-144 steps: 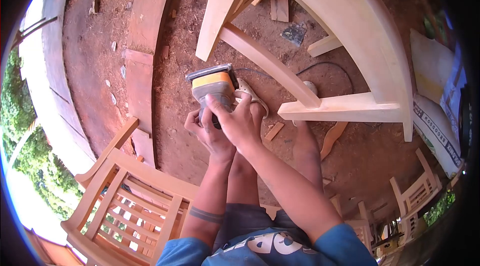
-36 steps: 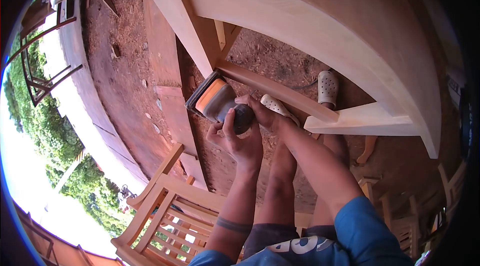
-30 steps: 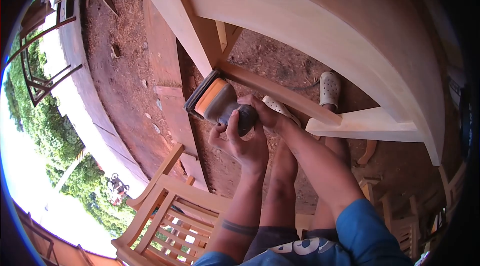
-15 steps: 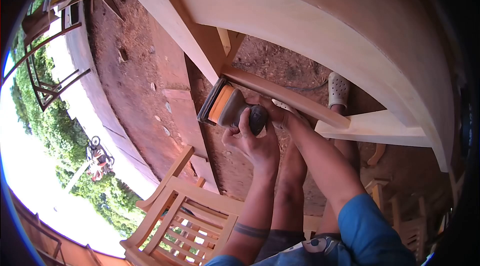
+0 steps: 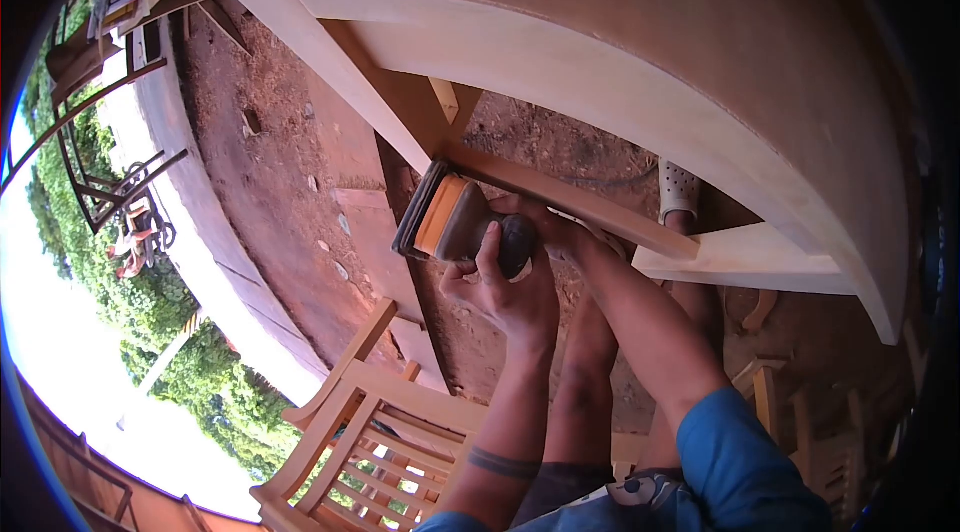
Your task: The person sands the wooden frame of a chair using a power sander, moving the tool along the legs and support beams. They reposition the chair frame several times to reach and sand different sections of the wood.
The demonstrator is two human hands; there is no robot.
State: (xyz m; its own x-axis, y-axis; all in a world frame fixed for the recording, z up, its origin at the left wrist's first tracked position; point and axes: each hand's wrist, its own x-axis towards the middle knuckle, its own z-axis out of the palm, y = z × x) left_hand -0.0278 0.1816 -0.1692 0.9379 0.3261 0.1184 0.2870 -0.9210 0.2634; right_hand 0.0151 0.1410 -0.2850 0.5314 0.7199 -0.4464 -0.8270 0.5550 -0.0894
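A sander (image 5: 459, 216) with a grey and orange body and a dark flat pad is held in both my hands. My left hand (image 5: 515, 300) has its fingers curled around the rounded black end from below. On the other side, my right hand (image 5: 548, 229) grips the body, partly hidden behind it. The pad's upper corner is right at the lower end of a pale wooden leg (image 5: 385, 97), where a crossbar (image 5: 570, 194) joins it. Both belong to a large wooden piece with a curved apron (image 5: 600, 62) above my hands.
A slatted wooden chair (image 5: 400, 432) stands at lower left. My foot in a pale clog (image 5: 679, 190) is beyond the crossbar, near another wooden brace (image 5: 745, 257). Boards (image 5: 375, 222) lie on the reddish ground. A motorbike with a rider (image 5: 145, 235) is on the road at left.
The motorbike and rider have moved up along the road in the view. The view has shifted slightly; both hands keep their hold on the sander, its pad still by the leg's end.
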